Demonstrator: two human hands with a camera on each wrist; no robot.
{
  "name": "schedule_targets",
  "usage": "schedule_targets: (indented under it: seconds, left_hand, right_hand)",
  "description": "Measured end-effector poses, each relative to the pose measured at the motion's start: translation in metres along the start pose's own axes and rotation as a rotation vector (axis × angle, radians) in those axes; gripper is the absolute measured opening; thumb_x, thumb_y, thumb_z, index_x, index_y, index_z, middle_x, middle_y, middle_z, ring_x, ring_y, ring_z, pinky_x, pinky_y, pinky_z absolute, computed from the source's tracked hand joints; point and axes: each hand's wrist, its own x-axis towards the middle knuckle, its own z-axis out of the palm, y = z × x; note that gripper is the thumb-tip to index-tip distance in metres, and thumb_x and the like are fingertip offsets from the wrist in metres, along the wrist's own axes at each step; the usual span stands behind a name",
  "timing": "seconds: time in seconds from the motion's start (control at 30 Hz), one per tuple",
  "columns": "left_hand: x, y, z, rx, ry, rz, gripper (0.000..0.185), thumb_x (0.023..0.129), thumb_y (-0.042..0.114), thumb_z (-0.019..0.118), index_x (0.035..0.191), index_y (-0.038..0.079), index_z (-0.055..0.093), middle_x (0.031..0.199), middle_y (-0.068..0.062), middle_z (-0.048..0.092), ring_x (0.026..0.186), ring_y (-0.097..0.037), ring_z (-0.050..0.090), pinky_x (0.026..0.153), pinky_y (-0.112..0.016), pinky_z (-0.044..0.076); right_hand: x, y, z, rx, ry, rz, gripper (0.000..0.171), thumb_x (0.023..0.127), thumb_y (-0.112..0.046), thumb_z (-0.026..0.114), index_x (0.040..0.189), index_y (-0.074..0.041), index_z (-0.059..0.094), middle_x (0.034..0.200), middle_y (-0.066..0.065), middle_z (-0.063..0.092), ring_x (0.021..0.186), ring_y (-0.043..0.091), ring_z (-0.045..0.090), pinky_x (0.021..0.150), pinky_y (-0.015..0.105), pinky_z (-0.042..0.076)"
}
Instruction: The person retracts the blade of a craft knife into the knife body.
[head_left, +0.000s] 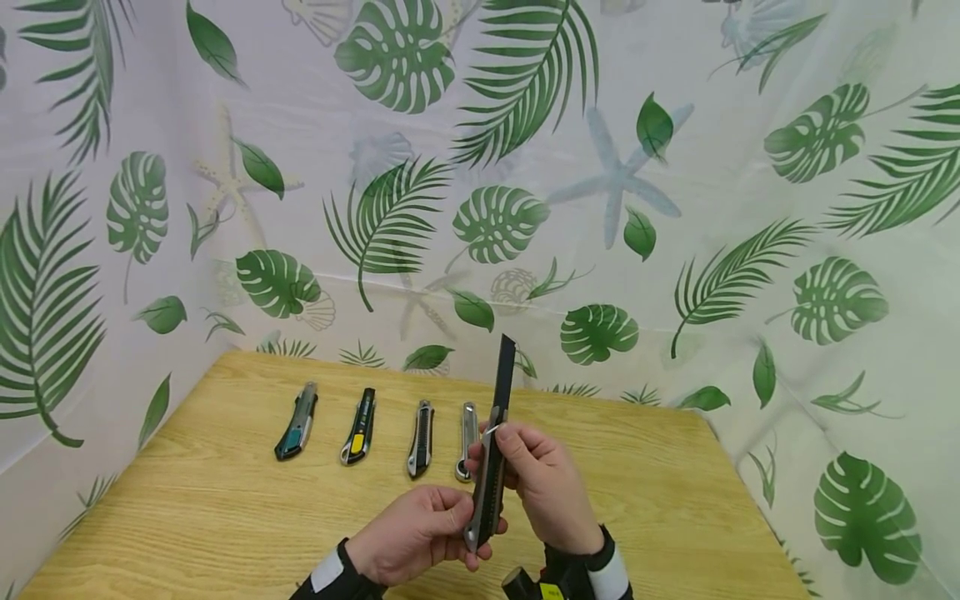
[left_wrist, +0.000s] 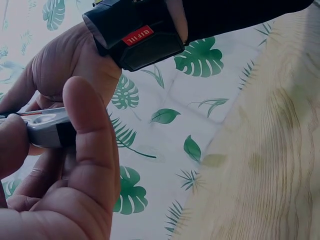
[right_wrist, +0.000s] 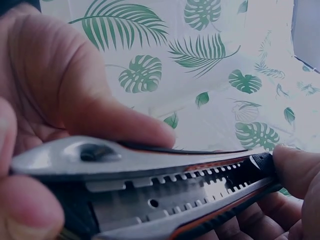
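Observation:
A large snap-off utility knife (head_left: 491,471) is held up above the table, its long dark blade (head_left: 506,367) slid out and pointing up. My left hand (head_left: 420,533) grips the rounded lower end of the handle. My right hand (head_left: 551,483) holds the handle near the blade end, the thumb on the front. Close up in the right wrist view, the right thumb (right_wrist: 297,167) presses the black slider (right_wrist: 262,164), and the toothed metal channel (right_wrist: 170,192) shows. In the left wrist view the grey handle end (left_wrist: 50,130) sits between the left fingers; the blade is out of sight there.
Behind the hands, several utility knives lie in a row on the wooden table (head_left: 187,500): one with teal (head_left: 297,423), one with yellow (head_left: 358,427), a black-and-silver one (head_left: 422,439) and a slim silver one (head_left: 468,433), partly hidden. A leaf-patterned curtain (head_left: 495,275) hangs behind.

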Motion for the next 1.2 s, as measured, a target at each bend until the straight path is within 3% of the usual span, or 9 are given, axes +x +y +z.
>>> schedule_targets:
  seconds: [0.27, 0.5, 0.77, 1.03, 1.2]
  left_hand:
    - [-0.0008, -0.0011, -0.0015, 0.015, 0.003, 0.000, 0.042, 0.114, 0.032, 0.053, 0.141, 0.004, 0.067, 0.125, 0.002, 0.077, 0.100, -0.007, 0.075, 0.088, -0.021, 0.060]
    - [-0.0008, -0.0008, -0.0011, 0.013, 0.013, 0.006, 0.033, 0.112, 0.034, 0.055, 0.131, 0.013, 0.074, 0.125, 0.002, 0.077, 0.099, -0.007, 0.075, 0.088, -0.021, 0.061]
    - [-0.0020, 0.0008, -0.0002, 0.023, 0.041, 0.005, 0.039, 0.112, 0.034, 0.056, 0.134, 0.006, 0.070, 0.124, 0.001, 0.078, 0.098, -0.007, 0.076, 0.086, -0.021, 0.061]
    - [-0.0035, 0.0019, -0.0003, 0.023, 0.051, 0.018, 0.032, 0.111, 0.035, 0.058, 0.126, 0.014, 0.075, 0.123, 0.002, 0.078, 0.098, -0.007, 0.076, 0.085, -0.021, 0.061]
    - [-0.0059, 0.0049, -0.0003, 0.033, 0.073, 0.025, 0.037, 0.110, 0.036, 0.058, 0.131, 0.009, 0.072, 0.124, 0.001, 0.078, 0.097, -0.007, 0.076, 0.085, -0.021, 0.061]
  right_hand:
    - [-0.0003, -0.0011, 0.0042, -0.059, 0.026, 0.027, 0.039, 0.112, -0.032, 0.059, 0.130, 0.002, 0.067, 0.099, -0.005, 0.079, 0.098, 0.012, 0.079, 0.096, 0.035, 0.062]
    - [0.0008, -0.0015, 0.0064, -0.064, 0.039, 0.025, 0.038, 0.111, -0.030, 0.061, 0.129, 0.003, 0.068, 0.100, -0.005, 0.079, 0.098, 0.013, 0.079, 0.096, 0.035, 0.063]
    - [0.0009, -0.0004, 0.0085, -0.077, 0.041, 0.033, 0.040, 0.110, -0.028, 0.064, 0.133, 0.004, 0.065, 0.103, -0.004, 0.079, 0.099, 0.014, 0.078, 0.096, 0.035, 0.062]
    - [0.0003, 0.0004, 0.0077, -0.070, -0.023, 0.033, 0.045, 0.110, -0.023, 0.063, 0.144, 0.006, 0.058, 0.113, -0.001, 0.076, 0.106, 0.013, 0.075, 0.101, 0.033, 0.060]
    - [0.0012, 0.0017, 0.0052, -0.050, -0.085, 0.015, 0.050, 0.110, -0.020, 0.063, 0.152, 0.005, 0.052, 0.117, -0.003, 0.076, 0.110, 0.012, 0.075, 0.104, 0.031, 0.058]
